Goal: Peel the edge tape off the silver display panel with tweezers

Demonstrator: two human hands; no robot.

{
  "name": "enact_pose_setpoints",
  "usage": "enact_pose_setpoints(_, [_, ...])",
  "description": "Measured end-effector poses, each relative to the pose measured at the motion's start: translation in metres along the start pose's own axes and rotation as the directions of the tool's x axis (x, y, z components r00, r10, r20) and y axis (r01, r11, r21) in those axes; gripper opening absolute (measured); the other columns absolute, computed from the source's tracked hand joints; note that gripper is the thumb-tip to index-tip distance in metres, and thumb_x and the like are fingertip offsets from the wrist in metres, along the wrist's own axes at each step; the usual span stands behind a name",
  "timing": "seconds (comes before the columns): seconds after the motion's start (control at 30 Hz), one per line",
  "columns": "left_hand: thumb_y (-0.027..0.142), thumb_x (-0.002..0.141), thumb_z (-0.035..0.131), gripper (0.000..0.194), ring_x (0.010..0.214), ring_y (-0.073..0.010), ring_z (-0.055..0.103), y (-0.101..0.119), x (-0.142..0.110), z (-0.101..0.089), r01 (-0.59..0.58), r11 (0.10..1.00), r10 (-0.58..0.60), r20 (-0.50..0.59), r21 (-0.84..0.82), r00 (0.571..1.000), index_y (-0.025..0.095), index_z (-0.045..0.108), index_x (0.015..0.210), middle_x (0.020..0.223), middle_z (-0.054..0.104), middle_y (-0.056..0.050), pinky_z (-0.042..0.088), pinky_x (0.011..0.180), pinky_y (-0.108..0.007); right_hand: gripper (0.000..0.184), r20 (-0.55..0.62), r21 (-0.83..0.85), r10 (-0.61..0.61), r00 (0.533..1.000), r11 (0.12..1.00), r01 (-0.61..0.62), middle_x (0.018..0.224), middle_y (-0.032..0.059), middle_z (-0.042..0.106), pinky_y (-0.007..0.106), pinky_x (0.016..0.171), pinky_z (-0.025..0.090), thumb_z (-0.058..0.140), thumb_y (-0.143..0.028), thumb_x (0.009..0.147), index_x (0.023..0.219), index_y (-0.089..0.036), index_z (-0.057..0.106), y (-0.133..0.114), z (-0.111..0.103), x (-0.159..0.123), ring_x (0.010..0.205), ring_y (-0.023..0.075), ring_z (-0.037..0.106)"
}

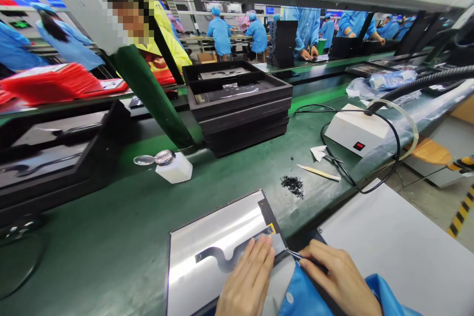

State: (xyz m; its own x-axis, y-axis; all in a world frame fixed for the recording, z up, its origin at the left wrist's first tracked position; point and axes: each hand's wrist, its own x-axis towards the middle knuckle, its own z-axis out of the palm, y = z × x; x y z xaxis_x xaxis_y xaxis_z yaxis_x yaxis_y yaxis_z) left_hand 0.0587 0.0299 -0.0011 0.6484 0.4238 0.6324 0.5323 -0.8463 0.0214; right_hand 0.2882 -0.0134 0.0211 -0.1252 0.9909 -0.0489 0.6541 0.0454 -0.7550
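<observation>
A flat display panel (185,266) with a silvery metal back and dark edges lies on the green bench in front of me. A dark, curved flex cable (217,256) runs across its back. My left hand (247,276) rests on the panel and partly covers the cable, its fingers stretched out flat. In my right hand (338,271) is a pair of tweezers (295,254), gripped between thumb and fingers. Their tips meet the panel's right edge near the corner. Whatever is at the tips is too small to make out.
Behind the panel stand a white dispenser bottle (177,168) with its lid up and stacked black trays (248,113). Black scraps (292,186), a thin yellowish tool (318,173) and a white box with a hose (355,128) lie to the right. Co-workers sit beyond.
</observation>
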Motion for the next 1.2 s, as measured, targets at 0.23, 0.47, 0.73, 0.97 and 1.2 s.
enact_pose_setpoints(0.23, [0.000,0.092,0.045,0.034,0.127,-0.0234,0.056,0.001,-0.001,0.002,0.010,1.000,-0.010,-0.013,-0.019,1.000,0.005,0.061,0.122,0.122,0.069,-0.014,0.045,0.110,-0.037,0.020,0.035,-0.033,-0.014,0.999,0.999,0.016,0.075,0.0016,0.067,0.027,0.059,0.043,0.054,-0.032,0.096,0.084,-0.025,0.068,-0.001,-0.003,0.001,0.065,0.0197,0.066])
enact_pose_setpoints(0.47, [0.003,0.093,0.049,0.036,0.126,-0.0249,0.056,0.001,-0.002,0.002,0.017,0.999,-0.017,-0.028,-0.032,0.999,0.006,0.057,0.128,0.122,0.069,-0.015,0.047,0.109,-0.039,0.026,0.061,0.194,0.114,0.992,0.973,-0.124,0.060,-0.0014,0.059,0.026,0.051,0.037,0.059,-0.035,0.089,0.067,-0.022,0.063,-0.003,-0.003,0.010,0.053,0.0154,0.053])
enact_pose_setpoints(0.73, [-0.002,0.091,0.045,0.032,0.127,-0.0246,0.056,0.001,0.000,0.002,0.000,1.000,0.000,-0.016,-0.004,1.000,0.004,0.063,0.117,0.122,0.069,-0.016,0.046,0.110,-0.038,0.036,0.382,0.668,0.296,0.875,0.566,-0.483,0.041,-0.0079,0.054,0.020,0.031,0.013,0.072,-0.050,0.070,0.065,-0.017,0.058,0.006,0.006,0.019,0.026,0.0031,0.030])
enact_pose_setpoints(0.97, [0.004,0.094,0.046,0.032,0.128,-0.0246,0.054,0.001,-0.002,0.002,0.009,1.000,-0.009,-0.007,-0.026,1.000,0.005,0.061,0.122,0.125,0.067,-0.015,0.043,0.112,-0.038,0.041,0.558,0.724,0.278,0.782,0.298,-0.623,0.040,-0.0109,0.048,0.019,0.028,0.003,0.078,-0.051,0.066,0.071,-0.014,0.063,0.009,0.001,0.018,0.026,-0.0012,0.017])
enact_pose_setpoints(1.2, [0.001,0.093,0.045,0.033,0.129,-0.0255,0.053,0.001,-0.002,0.002,0.002,1.000,-0.002,0.000,-0.007,1.000,0.004,0.062,0.120,0.126,0.066,-0.016,0.045,0.110,-0.039,0.038,0.628,0.735,0.252,0.737,0.121,-0.667,0.043,-0.0119,0.048,0.016,0.028,0.004,0.082,-0.047,0.065,0.072,-0.014,0.064,0.012,0.009,0.012,0.027,-0.0024,0.015])
